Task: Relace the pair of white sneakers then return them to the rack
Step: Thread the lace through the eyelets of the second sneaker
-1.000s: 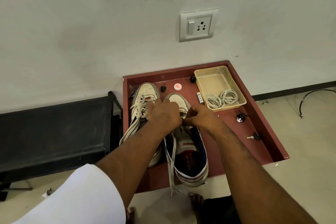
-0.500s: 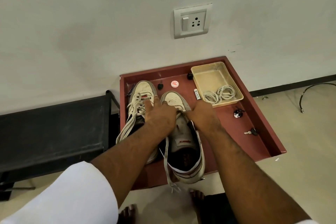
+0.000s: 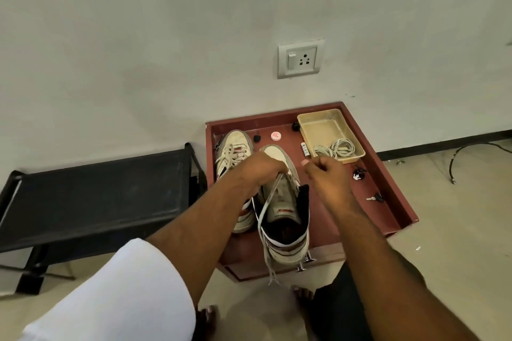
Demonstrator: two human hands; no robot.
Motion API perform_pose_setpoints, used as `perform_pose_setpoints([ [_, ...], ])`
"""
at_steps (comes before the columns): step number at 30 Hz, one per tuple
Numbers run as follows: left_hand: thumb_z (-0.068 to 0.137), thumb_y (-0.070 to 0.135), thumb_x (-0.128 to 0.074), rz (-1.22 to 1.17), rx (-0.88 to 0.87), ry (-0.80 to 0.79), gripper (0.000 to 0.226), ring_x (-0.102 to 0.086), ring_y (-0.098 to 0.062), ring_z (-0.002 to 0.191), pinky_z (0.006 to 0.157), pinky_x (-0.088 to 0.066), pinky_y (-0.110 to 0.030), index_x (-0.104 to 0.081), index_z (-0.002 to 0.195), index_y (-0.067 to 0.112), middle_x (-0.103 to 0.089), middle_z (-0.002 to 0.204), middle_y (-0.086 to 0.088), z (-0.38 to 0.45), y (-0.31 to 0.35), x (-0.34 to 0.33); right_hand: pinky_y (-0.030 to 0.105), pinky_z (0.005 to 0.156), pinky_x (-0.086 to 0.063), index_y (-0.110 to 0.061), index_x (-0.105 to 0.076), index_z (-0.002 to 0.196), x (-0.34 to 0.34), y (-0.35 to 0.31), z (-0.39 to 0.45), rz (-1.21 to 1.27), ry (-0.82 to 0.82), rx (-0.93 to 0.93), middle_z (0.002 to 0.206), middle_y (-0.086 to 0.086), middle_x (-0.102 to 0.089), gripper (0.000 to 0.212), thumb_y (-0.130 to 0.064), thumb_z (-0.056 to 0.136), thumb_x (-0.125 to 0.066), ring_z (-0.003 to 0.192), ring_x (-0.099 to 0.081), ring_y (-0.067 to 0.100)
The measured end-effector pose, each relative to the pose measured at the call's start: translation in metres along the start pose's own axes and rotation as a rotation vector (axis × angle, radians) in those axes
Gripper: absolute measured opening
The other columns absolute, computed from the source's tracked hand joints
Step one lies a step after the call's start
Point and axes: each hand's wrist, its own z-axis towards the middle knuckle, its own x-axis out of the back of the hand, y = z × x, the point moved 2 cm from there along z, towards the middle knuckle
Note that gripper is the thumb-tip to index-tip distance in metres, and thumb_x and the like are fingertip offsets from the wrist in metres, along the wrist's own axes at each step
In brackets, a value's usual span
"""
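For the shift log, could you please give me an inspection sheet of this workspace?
Surface: red-brown wooden tray-top table.
Job's things: laced white sneaker; part-laced white sneaker, loose white lace hanging over the front edge.
Clutter: beige plastic tray, small key, round red-and-white sticker.
Grippers: left hand on the lace; right hand fingers curled, pinching.
Cables: coiled white cable in tray.
Surroundings: black metal rack, white wall socket.

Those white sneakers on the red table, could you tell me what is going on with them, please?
A person is lacing the nearer sneaker. The left hand grips a lace near the eyelets; its loose end hangs past the edge of the red table. The right hand is raised beside the shoe, fingers curled as if pinching a lace end, though that is too small to confirm. The other sneaker sits alongside, already laced.
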Motion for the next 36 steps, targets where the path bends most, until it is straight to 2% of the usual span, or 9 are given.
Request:
perform_pose_setpoints([
  [6,0.094,0.024,-0.063,-0.335,0.035,-0.013,0.021,-0.049,-0.009,0.068,0.056,-0.039,-0.022,-0.059,0.076,0.014,-0.057,0.079,0.002,-0.052,-0.008,0.002,0.022,0.090,-0.041,-0.016,-0.063,0.117,-0.003,0.013,-0.073,-0.302,-0.117,0.138,0.114,-0.001,-0.054,0.029,-0.011,0.089,-0.065,0.100,-0.051,0.009],
  [15,0.097,0.018,-0.060,-0.514,-0.086,-0.180,0.011,-0.066,-0.017,0.061,0.071,-0.056,-0.033,-0.064,0.101,0.008,-0.068,0.078,-0.007,-0.097,0.002,0.025,-0.009,0.083,-0.022,-0.009,-0.060,0.127,-0.013,0.000,-0.061,-0.270,-0.029,0.215,0.136,0.011,-0.047,0.046,0.006,0.084,-0.062,0.114,-0.046,0.013],
  [19,0.093,0.015,-0.066,-0.367,-0.172,-0.110,0.024,-0.056,-0.013,0.048,0.048,-0.050,-0.023,-0.067,0.109,-0.002,-0.064,0.065,-0.004,-0.108,0.007,0.037,0.022,0.112,-0.024,-0.047,-0.040,0.141,-0.007,-0.025,-0.076,-0.021,-0.088,0.439,0.157,-0.012,-0.023,0.077,0.000,0.085,-0.068,0.145,-0.018,0.004],
  [21,0.091,0.015,-0.069,-0.264,-0.195,-0.107,0.024,-0.051,-0.011,0.043,0.041,-0.042,-0.020,-0.068,0.103,-0.005,-0.061,0.061,-0.004,-0.110,-0.002,0.032,0.030,0.111,-0.034,-0.057,-0.047,0.130,-0.010,-0.034,-0.079,0.016,-0.193,0.540,0.148,-0.018,-0.040,0.069,-0.006,0.088,-0.066,0.142,-0.032,0.006],
  [24,0.089,0.018,-0.071,-0.190,-0.193,-0.102,0.018,-0.046,-0.009,0.041,0.040,-0.036,-0.020,-0.072,0.092,0.000,-0.059,0.057,-0.002,-0.107,-0.026,0.034,0.027,0.085,-0.053,-0.026,-0.073,0.108,-0.006,-0.034,-0.069,0.165,-0.176,0.378,0.106,-0.007,-0.072,0.030,-0.004,0.092,-0.059,0.100,-0.067,0.009],
  [28,0.088,0.025,-0.071,-0.143,-0.123,-0.027,0.017,-0.040,-0.007,0.043,0.041,-0.034,-0.018,-0.075,0.088,0.008,-0.054,0.053,0.003,-0.093,-0.061,0.068,0.013,0.063,-0.046,-0.014,-0.068,0.121,0.033,-0.022,-0.032,0.116,0.203,0.090,0.099,-0.010,-0.066,0.030,-0.005,0.094,-0.059,0.084,-0.063,0.012],
  [31,0.087,0.022,-0.072,-0.212,-0.106,0.049,0.016,-0.033,-0.007,0.040,0.038,-0.027,-0.017,-0.076,0.088,0.007,-0.050,0.051,0.002,-0.073,-0.071,0.078,0.027,0.094,-0.050,-0.036,-0.045,0.143,0.028,-0.028,-0.013,-0.233,-0.151,0.083,0.149,-0.008,-0.040,0.076,-0.001,0.081,-0.071,0.131,-0.045,0.019],
  [33,0.086,0.022,-0.074,-0.221,-0.120,0.037,0.019,-0.032,-0.006,0.039,0.039,-0.026,-0.017,-0.075,0.090,0.003,-0.049,0.050,0.002,-0.057,-0.065,0.072,0.027,0.105,-0.037,-0.045,-0.036,0.145,0.002,-0.041,-0.017,-0.203,-0.463,0.105,0.145,-0.022,-0.033,0.091,-0.007,0.075,-0.080,0.132,-0.035,0.004],
  [36,0.084,0.023,-0.076,-0.207,-0.165,-0.004,0.022,-0.034,-0.007,0.040,0.040,-0.028,-0.017,-0.074,0.089,0.002,-0.050,0.051,0.001,-0.033,-0.052,0.063,0.028,0.091,-0.051,-0.028,-0.068,0.116,-0.031,-0.053,-0.015,0.002,-0.634,0.139,0.111,-0.014,-0.070,0.040,-0.013,0.081,-0.076,0.106,-0.063,0.008],
])
